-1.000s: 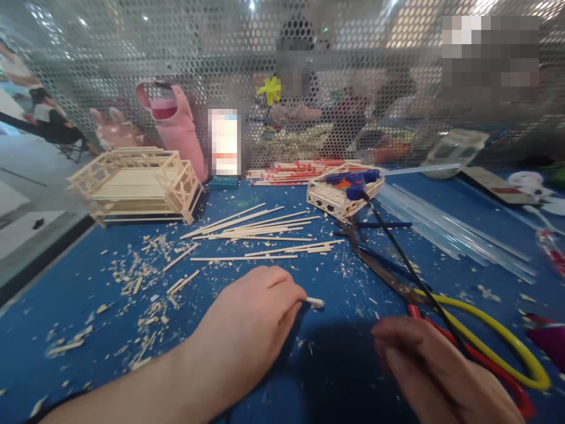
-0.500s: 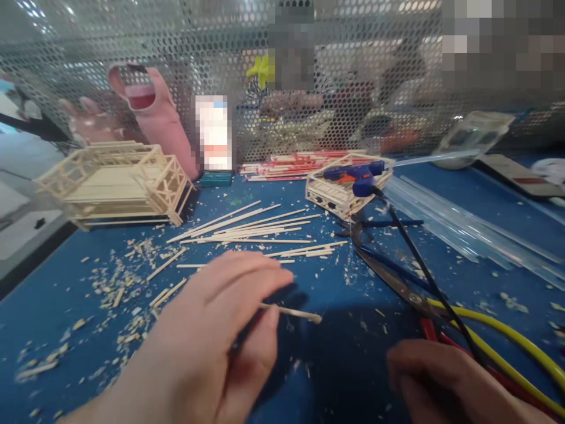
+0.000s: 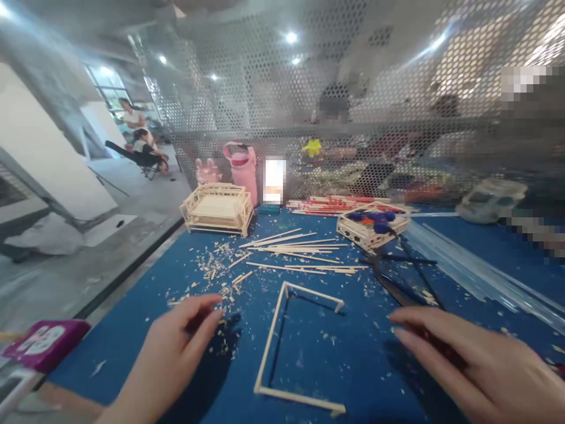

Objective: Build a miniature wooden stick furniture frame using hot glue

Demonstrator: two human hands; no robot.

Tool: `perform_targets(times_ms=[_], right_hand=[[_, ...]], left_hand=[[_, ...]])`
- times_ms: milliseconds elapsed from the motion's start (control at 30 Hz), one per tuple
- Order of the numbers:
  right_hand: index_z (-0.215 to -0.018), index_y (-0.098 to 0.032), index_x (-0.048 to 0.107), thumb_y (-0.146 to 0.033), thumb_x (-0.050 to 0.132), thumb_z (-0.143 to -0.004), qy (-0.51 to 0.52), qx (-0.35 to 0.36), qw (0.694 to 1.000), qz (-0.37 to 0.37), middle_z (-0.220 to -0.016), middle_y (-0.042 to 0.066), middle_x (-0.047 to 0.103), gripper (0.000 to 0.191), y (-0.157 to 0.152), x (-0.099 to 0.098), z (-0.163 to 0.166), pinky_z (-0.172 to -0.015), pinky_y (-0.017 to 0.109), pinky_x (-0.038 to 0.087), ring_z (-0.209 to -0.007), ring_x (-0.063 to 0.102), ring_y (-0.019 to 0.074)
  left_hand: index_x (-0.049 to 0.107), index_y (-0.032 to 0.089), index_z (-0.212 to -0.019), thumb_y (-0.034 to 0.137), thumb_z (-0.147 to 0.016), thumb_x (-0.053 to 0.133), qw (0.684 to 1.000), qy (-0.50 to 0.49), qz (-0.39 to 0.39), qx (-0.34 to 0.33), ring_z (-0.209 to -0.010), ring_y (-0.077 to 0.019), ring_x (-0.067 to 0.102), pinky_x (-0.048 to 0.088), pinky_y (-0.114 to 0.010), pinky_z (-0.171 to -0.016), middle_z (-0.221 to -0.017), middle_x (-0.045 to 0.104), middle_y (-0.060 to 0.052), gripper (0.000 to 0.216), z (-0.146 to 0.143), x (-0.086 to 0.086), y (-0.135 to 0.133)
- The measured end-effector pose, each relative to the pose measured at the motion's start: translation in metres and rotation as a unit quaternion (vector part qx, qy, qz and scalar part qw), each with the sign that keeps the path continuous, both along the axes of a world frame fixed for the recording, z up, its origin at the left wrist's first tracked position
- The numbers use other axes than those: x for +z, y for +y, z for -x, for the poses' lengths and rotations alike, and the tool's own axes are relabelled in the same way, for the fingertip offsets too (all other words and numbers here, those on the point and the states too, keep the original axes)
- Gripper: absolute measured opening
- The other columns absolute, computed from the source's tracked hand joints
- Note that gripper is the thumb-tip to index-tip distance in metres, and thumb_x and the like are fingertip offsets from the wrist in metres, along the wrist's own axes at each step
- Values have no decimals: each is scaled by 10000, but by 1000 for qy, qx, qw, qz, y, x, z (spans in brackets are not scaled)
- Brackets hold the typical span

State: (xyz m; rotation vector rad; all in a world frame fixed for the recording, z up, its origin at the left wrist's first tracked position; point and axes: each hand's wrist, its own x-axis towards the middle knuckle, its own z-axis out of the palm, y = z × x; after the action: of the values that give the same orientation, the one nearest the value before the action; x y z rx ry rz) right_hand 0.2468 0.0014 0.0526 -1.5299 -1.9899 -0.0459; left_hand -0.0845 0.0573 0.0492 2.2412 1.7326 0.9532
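A three-sided frame of thin wooden sticks (image 3: 271, 335) stands on the blue table between my hands, with short upright pieces at its corners and ends. To its left, my left hand (image 3: 176, 344) hovers with thumb and forefinger slightly apart and nothing between them. On the other side, my right hand (image 3: 459, 359) is likewise open and empty, close to the handle end of the pliers (image 3: 392, 285), which it partly covers. Neither hand touches the frame. Loose wooden sticks (image 3: 300, 247) lie beyond it.
A finished-looking wooden stick model (image 3: 216, 206) stands at the back left. A blue glue gun (image 3: 382, 221) rests on a smaller stick model (image 3: 359, 229). Clear glue sticks (image 3: 477, 277) lie right, red-tipped sticks (image 3: 326, 204) along the mesh screen (image 3: 247, 88). Wood scraps litter the table.
My left hand has let go of the stick piece and drawn back left; the frame now stands uncovered. My view has risen and widened, showing the floor and people at left.
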Motion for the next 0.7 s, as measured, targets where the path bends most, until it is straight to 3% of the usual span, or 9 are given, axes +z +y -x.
perform_targets(times_ms=[100,200,300,433,567,700], right_hand=[[-872,-226,669,-263,405,-884,-73,0,986,150,-887,36,731,268,45,18,-3,-637,250,505,-777,681,185],[-872,-164,694,-123,473,-802,-160,-16,958,238,-900,93,727,236,97,16,1,-714,288,476,-841,664,228],[-864,-160,704,-73,460,-789,-168,14,956,242,-949,96,719,270,131,0,12,-773,271,441,-896,644,213],[-793,-178,700,-153,500,-797,-150,49,959,235,-887,76,711,201,144,-14,30,-721,262,421,-838,624,205],[-811,-168,687,-210,480,-818,-110,48,968,221,-842,69,692,212,146,-11,37,-692,260,407,-777,599,188],[-857,-166,676,-239,433,-836,-66,41,968,241,-768,41,671,255,142,-2,31,-653,253,401,-703,573,165]], left_hand=[[661,236,-988,457,-802,548,998,-41,6,-42,-638,-146,667,542,-185,-564,-786,717,-8,310,-3,-21,-31],[606,269,-1119,453,-769,621,995,-43,29,-84,-734,-147,680,558,-183,-638,-913,715,-4,396,-5,-44,-46],[633,274,-1069,500,-708,676,994,-8,38,-99,-861,-191,676,567,-241,-732,-1010,698,-26,428,-4,-56,-49],[672,272,-942,519,-709,670,990,44,57,-121,-897,-217,658,566,-299,-751,-982,689,-39,339,-6,-50,-49],[664,248,-821,417,-785,629,985,62,52,-156,-764,-184,641,550,-288,-674,-823,671,-23,176,-17,-43,-49],[642,228,-735,330,-848,558,986,57,21,-158,-695,-166,616,519,-274,-634,-737,645,-11,174,-25,-45,-49]])
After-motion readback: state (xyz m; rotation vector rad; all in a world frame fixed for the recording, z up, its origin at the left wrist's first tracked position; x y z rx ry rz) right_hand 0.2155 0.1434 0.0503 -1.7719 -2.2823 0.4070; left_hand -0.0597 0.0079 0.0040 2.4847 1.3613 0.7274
